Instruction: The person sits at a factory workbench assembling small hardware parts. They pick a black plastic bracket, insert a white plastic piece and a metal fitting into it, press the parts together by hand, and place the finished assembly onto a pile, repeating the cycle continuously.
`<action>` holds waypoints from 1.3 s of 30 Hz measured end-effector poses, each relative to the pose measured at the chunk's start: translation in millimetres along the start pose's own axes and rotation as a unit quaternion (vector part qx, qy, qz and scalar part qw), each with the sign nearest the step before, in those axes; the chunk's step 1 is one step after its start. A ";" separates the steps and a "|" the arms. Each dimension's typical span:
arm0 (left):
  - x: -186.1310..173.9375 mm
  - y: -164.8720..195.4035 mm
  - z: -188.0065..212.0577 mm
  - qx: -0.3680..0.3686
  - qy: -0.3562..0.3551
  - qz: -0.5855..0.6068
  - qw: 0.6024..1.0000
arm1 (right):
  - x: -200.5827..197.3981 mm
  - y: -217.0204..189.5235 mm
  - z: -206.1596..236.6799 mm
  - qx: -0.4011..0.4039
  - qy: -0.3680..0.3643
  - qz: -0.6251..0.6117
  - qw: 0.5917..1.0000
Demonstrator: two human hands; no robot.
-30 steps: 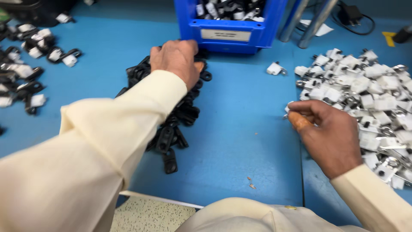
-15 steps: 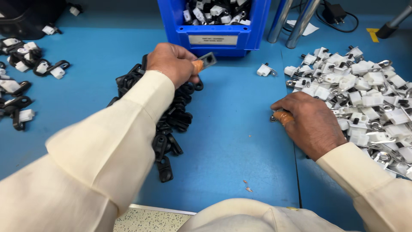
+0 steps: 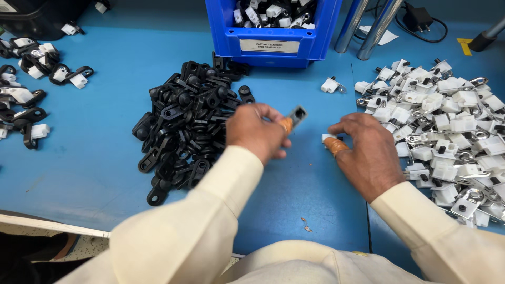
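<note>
two hands grasp parts: left hand (image 3: pixel 258 131) pinches a black clip (image 3: pixel 297 115), right hand (image 3: pixel 365 152) a white piece (image 3: pixel 328 138).

Blue bin (image 3: pixel 273 39) at desk's far edge, holding mixed black and white parts. Two metal poles (image 3: pixel 363 26) just right of bin. Black power adapter (image 3: pixel 418 17) with cord behind poles. Assembled black-and-white clips (image 3: pixel 31 89) scattered far left. Blue desk (image 3: pixel 94 158) under everything.
</note>
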State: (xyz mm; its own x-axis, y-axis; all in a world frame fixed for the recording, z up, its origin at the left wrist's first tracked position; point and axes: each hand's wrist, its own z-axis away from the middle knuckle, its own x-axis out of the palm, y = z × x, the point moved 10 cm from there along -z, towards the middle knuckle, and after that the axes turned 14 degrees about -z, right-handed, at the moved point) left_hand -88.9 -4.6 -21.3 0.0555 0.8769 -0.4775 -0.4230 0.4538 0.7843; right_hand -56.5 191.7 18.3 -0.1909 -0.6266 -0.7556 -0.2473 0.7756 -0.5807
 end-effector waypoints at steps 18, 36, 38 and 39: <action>28.5 -2.2 42.8 0.055 -0.060 -0.358 0.930 | 5.9 14.2 22.3 0.079 -0.022 -0.020 0.996; 34.4 -9.1 39.3 0.076 -0.045 -0.188 0.978 | -1.1 -7.9 23.7 0.002 0.015 0.041 0.999; 33.9 -10.9 37.8 0.077 -0.041 -0.166 0.982 | 0.1 -4.4 23.6 0.017 0.011 0.049 0.999; 34.0 -12.4 37.2 0.074 -0.039 -0.157 0.984 | 1.9 0.0 24.2 0.038 0.005 0.052 0.998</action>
State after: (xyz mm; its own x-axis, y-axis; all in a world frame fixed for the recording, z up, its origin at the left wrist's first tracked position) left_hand -48.2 25.6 -32.5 0.2347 0.6962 -0.6784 -0.2375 0.7178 0.6545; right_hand -33.8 192.3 9.5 -0.2212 -0.5429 -0.8102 -0.1521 0.8398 -0.5212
